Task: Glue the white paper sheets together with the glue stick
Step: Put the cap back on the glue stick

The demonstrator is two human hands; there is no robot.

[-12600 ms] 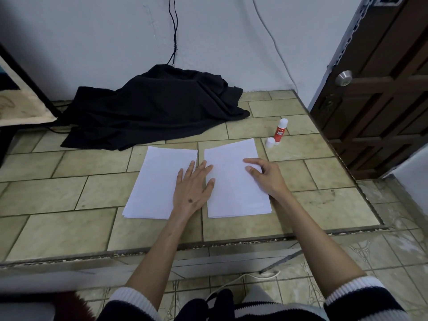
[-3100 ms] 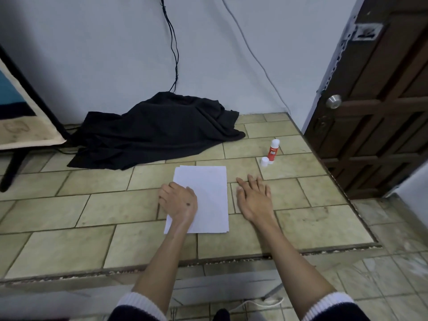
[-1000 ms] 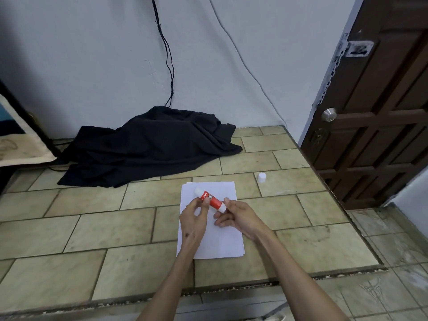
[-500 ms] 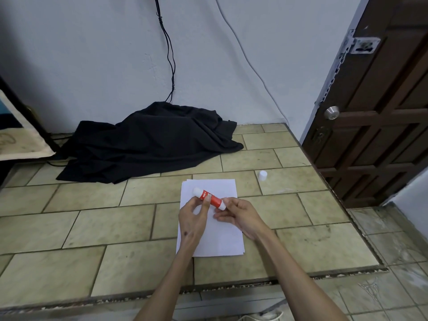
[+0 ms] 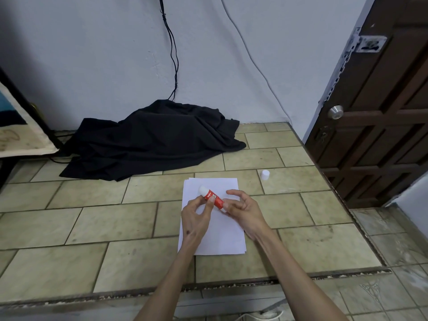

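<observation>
While both hands [image 5: 196,218] pinch glue stick [image 5: 212,198], tilted above white paper sheets [image 5: 217,237]

The glue stick [image 5: 212,198] is red with white ends, the paper sheets [image 5: 214,232] white, the cloth [image 5: 148,140] black, the tiles [image 5: 111,223] beige.

Person, two forearms: bare to the frame's lower edge, no sleeve visible. Left hand [image 5: 195,222]: small dark mark on back. Right hand [image 5: 243,210]: no rings.
</observation>
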